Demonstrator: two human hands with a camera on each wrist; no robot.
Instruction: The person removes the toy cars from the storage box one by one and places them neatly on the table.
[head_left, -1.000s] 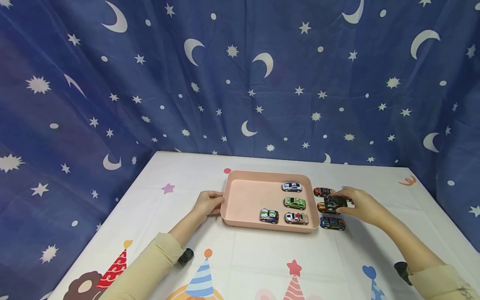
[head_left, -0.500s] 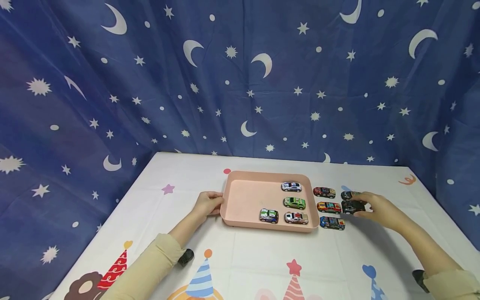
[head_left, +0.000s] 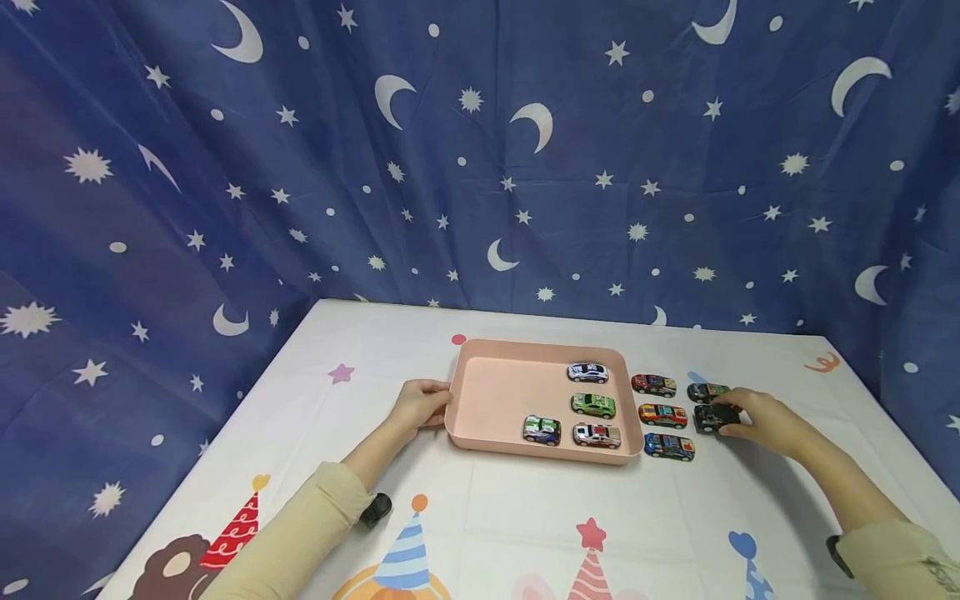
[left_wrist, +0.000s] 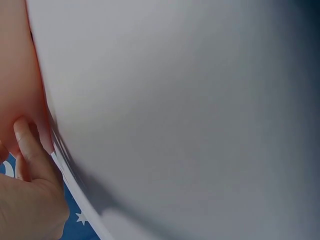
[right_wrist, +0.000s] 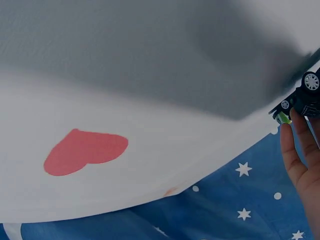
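R hand [head_left: 761, 421] pinches blk car [head_left: 708, 417], L hand [head_left: 416, 406] grips tray [head_left: 491, 392]; red heart print [right_wrist: 82, 154] R-wrist cam only.

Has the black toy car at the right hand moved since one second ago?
Yes: rightward in the head view; the black toy car is now nearer to the orange printed squiggle.

Black car [head_left: 709, 419] outside pink tray [head_left: 497, 402]
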